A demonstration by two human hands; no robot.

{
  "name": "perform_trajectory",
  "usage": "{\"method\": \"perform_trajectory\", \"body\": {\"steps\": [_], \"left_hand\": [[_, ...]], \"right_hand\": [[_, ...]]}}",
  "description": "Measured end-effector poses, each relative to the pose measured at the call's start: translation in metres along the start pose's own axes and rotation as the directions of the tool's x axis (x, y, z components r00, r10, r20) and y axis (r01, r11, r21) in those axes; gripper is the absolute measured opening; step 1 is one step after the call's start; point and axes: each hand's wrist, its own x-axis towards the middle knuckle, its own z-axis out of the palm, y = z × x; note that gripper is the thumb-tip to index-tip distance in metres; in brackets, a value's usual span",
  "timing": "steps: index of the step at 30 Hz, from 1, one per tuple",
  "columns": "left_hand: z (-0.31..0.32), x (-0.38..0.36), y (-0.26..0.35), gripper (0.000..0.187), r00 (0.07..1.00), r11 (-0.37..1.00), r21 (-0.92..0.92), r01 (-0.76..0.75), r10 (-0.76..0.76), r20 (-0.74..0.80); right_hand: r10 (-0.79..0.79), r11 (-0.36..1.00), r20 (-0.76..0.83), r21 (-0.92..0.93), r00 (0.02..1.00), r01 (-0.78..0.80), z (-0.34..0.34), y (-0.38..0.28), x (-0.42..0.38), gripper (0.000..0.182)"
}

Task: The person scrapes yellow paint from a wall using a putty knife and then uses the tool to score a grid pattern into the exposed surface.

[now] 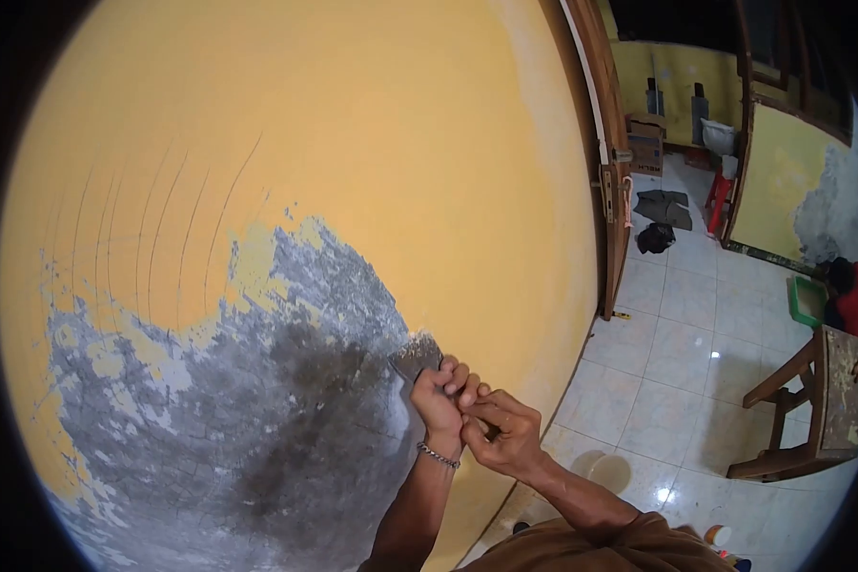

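Note:
A scraper with a wide, dusty metal blade presses against the yellow wall, at the edge of the bared grey patch. My left hand, with a chain bracelet at the wrist, is closed round the scraper just below its blade. Close beside it, my right hand grips the handle end, which the fingers mostly hide. Flaked paint edges and thin curved scratch lines mark the wall to the left of the hands.
A wooden door stands right of the wall. On the tiled floor are a wooden stool, a round tub, a black bag and a dark cloth. A person in red is beside a green basin at far right.

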Motion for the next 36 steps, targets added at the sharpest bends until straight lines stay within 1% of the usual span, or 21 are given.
{"method": "perform_trajectory", "body": {"steps": [2, 4, 6, 7, 8, 10, 12, 14, 15, 18, 19, 22, 26, 28, 29, 30, 31, 32, 34, 35, 36], "left_hand": [[0.001, -0.009, -0.006, 0.012, 1.0, 1.0, -0.017, -0.014, 0.014, 0.021], [-0.001, -0.015, -0.009, 0.011, 0.999, 0.999, 0.017, -0.043, 0.043, 0.016], [-0.014, -0.01, -0.003, 0.011, 0.997, 1.0, -0.002, -0.018, 0.019, 0.076], [-0.009, -0.004, 0.004, 0.012, 0.998, 0.999, 0.029, -0.021, 0.02, 0.054], [-0.003, 0.0, 0.008, 0.013, 1.0, 0.998, 0.058, -0.02, 0.018, 0.024], [0.024, 0.001, 0.011, 0.015, 0.998, 0.996, 0.076, -0.04, 0.035, 0.06], [0.02, -0.002, 0.003, 0.015, 0.996, 0.996, 0.059, -0.062, 0.058, 0.068], [-0.002, -0.019, -0.012, 0.014, 0.998, 0.998, 0.018, -0.062, 0.062, 0.005], [-0.006, -0.022, -0.01, 0.015, 0.999, 0.999, -0.014, -0.041, 0.04, -0.022], [0.015, -0.002, 0.016, 0.015, 0.997, 0.999, 0.038, -0.03, 0.027, 0.075], [0.028, -0.002, 0.015, 0.016, 0.998, 0.999, 0.034, -0.025, 0.023, 0.065], [0.016, -0.002, 0.003, 0.014, 0.994, 0.994, 0.056, -0.092, 0.089, 0.063], [0.001, -0.024, 0.001, 0.017, 0.999, 0.996, 0.068, -0.049, 0.048, 0.02], [0.01, -0.002, 0.02, 0.017, 0.994, 0.986, 0.131, -0.101, 0.097, 0.041], [0.038, -0.001, 0.032, 0.017, 0.99, 0.98, 0.154, -0.126, 0.114, 0.083], [0.054, 0.003, 0.037, 0.018, 0.987, 0.989, 0.093, -0.111, 0.099, 0.125], [0.055, 0.0, 0.033, 0.018, 0.986, 0.988, 0.082, -0.128, 0.118, 0.118], [0.055, -0.002, 0.028, 0.018, 0.983, 0.986, 0.072, -0.149, 0.139, 0.12], [0.022, -0.015, 0.005, 0.021, 0.989, 0.986, 0.082, -0.147, 0.146, 0.011], [0.0, -0.018, -0.008, 0.023, 0.993, 0.991, 0.068, -0.111, 0.113, -0.018], [0.005, -0.012, -0.002, 0.023, 0.993, 0.991, 0.071, -0.116, 0.116, -0.005]], "right_hand": [[-0.051, 0.997, -0.121, 0.049, 0.991, 0.057, -0.002, 0.001, -0.003, 0.016], [-0.071, 0.997, -0.079, -0.006, 0.994, 0.071, -0.007, 0.001, -0.01, 0.018], [-0.184, 0.982, -0.092, 0.021, 0.979, 0.186, 0.002, 0.008, -0.019, 0.02], [-0.105, 0.994, -0.061, -0.019, 0.993, 0.104, 0.005, 0.003, -0.012, 0.021], [-0.098, 0.995, -0.059, -0.019, 0.993, 0.097, 0.003, 0.001, -0.004, 0.021], [-0.049, 0.999, -0.089, -0.007, 0.995, 0.049, -0.002, -0.003, 0.012, 0.022], [-0.083, 0.996, -0.124, 0.029, 0.989, 0.087, -0.007, -0.002, 0.006, 0.022], [-0.131, 0.99, -0.036, -0.049, 0.991, 0.129, -0.013, -0.002, -0.016, 0.02], [-0.159, 0.986, -0.077, 0.027, 0.984, 0.162, -0.005, -0.003, -0.018, 0.02], [-0.173, 0.983, -0.074, -0.082, 0.982, 0.167, -0.004, -0.014, 0.013, 0.015], [-0.123, 0.992, -0.116, -0.003, 0.986, 0.123, -0.008, -0.017, 0.017, 0.015], [-0.1, 0.994, -0.053, -0.047, 0.994, 0.097, -0.009, -0.004, 0.006, 0.015], [-0.206, 0.978, -0.126, 0.019, 0.97, 0.21, 0.0, -0.017, -0.008, 0.019], [-0.176, 0.98, -0.079, -0.108, 0.981, 0.167, 0.005, -0.014, 0.011, 0.02], [-0.199, 0.98, -0.139, -0.04, 0.97, 0.196, 0.005, -0.014, 0.031, 0.019], [-0.225, 0.972, -0.206, 0.024, 0.952, 0.235, 0.005, -0.014, 0.045, 0.018], [-0.166, 0.977, -0.222, 0.093, 0.961, 0.191, 0.002, -0.018, 0.046, 0.018], [-0.179, 0.975, -0.22, 0.095, 0.959, 0.203, -0.001, -0.017, 0.04, 0.018], [-0.168, 0.986, -0.11, -0.035, 0.98, 0.165, -0.005, -0.008, 0.003, 0.02], [-0.222, 0.975, -0.104, -0.042, 0.97, 0.218, -0.002, 0.004, -0.016, 0.022], [-0.248, 0.967, -0.113, 0.025, 0.962, 0.253, 0.004, 0.011, -0.023, 0.023]]}}
